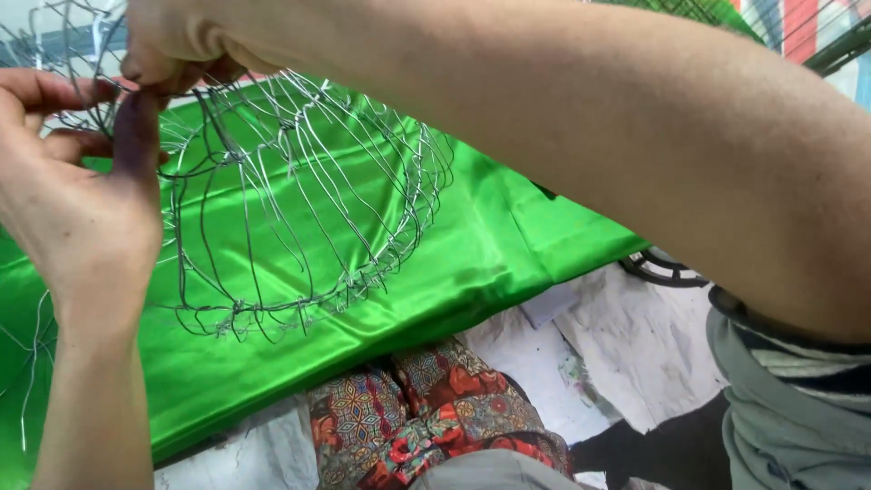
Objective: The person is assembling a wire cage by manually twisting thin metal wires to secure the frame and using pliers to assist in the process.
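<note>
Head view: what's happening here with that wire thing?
A person holds a rounded wire frame up above a sheet of shiny green fabric. The left hand and the right hand meet at the frame's upper left rim, fingers pinching the wire there. The frame is bare, with no cloth on it. Below the fabric lie a patterned red cloth and white paper.

Rounded cage of thin silver wire frame [299,200], ribs bowed, held tilted; above shiny green satin cloth [454,263].

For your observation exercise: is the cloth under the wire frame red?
No, the cloth beneath the wire frame is bright green.
</note>
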